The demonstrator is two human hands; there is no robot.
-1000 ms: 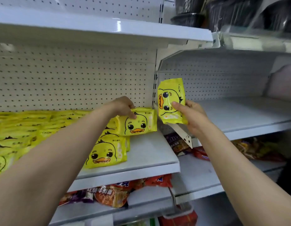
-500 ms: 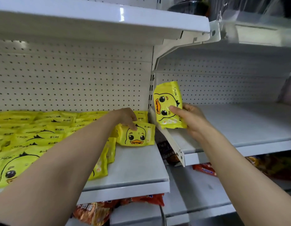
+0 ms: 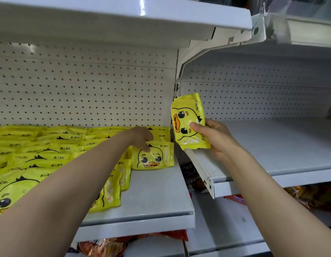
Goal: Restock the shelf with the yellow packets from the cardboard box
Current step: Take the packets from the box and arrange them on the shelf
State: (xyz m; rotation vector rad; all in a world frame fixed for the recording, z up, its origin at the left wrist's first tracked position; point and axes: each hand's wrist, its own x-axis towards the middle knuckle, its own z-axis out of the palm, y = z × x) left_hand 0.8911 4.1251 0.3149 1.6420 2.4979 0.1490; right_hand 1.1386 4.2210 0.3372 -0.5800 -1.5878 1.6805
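One pkt upright, R hand.

Shop, pegboard shelving, stocked yellow packets

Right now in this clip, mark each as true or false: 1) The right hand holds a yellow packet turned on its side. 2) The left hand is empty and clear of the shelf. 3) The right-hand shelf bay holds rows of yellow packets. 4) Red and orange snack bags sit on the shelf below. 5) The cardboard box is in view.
1) True: the right hand grips the held packet, its duck face rotated sideways.
2) False: the left hand rests its fingers on the front packet on the left shelf.
3) False: the right shelf is bare; the packet rows fill the left bay.
4) True: snack bags lie on the lower shelf.
5) False: no box shows.
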